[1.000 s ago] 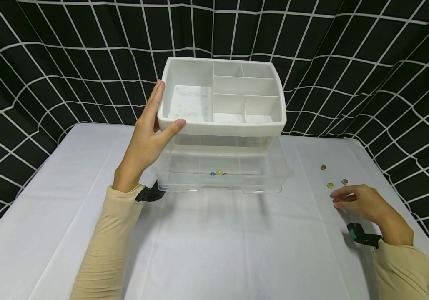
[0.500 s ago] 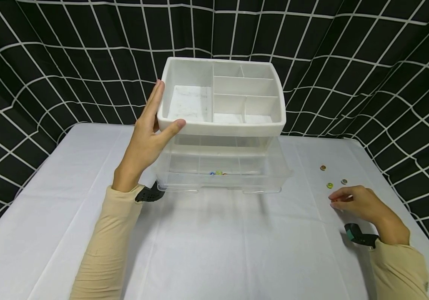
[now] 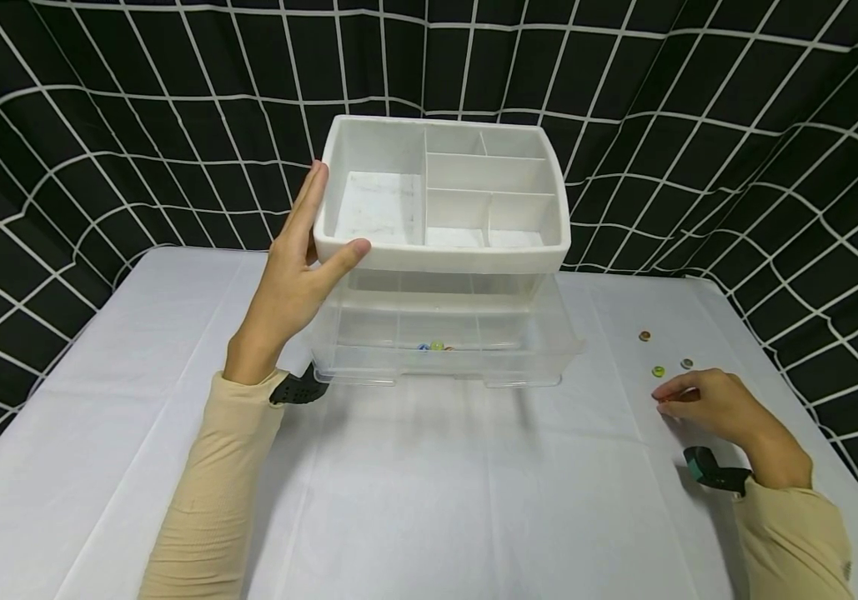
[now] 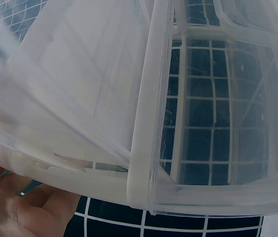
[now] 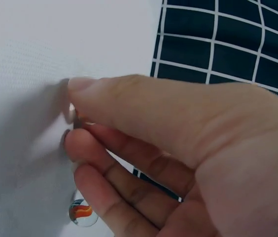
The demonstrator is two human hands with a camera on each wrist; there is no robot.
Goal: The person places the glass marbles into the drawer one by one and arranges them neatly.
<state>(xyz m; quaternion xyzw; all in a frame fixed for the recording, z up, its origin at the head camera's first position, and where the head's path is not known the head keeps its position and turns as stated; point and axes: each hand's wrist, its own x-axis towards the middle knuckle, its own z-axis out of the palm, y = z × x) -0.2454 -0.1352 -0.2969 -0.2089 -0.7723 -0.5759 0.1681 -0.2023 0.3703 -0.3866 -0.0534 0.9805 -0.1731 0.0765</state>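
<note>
right fingers (image 5: 86, 147) pinch a marble (image 5: 82, 116), left fingers (image 3: 307, 204) grip organizer (image 3: 451, 261).

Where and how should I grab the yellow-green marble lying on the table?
Probably pinch the yellow-green marble across its near and far sides, coming from above: it is a small ball on the tabletop, so a one-sided push could roll it, and the greyish marble lies close on its right.

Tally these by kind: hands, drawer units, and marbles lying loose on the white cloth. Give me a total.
Hands: 2 (left hand, right hand)
Drawer unit: 1
Loose marbles: 3 (yellow-green marble, brown marble, greyish marble)
Total: 6
</note>
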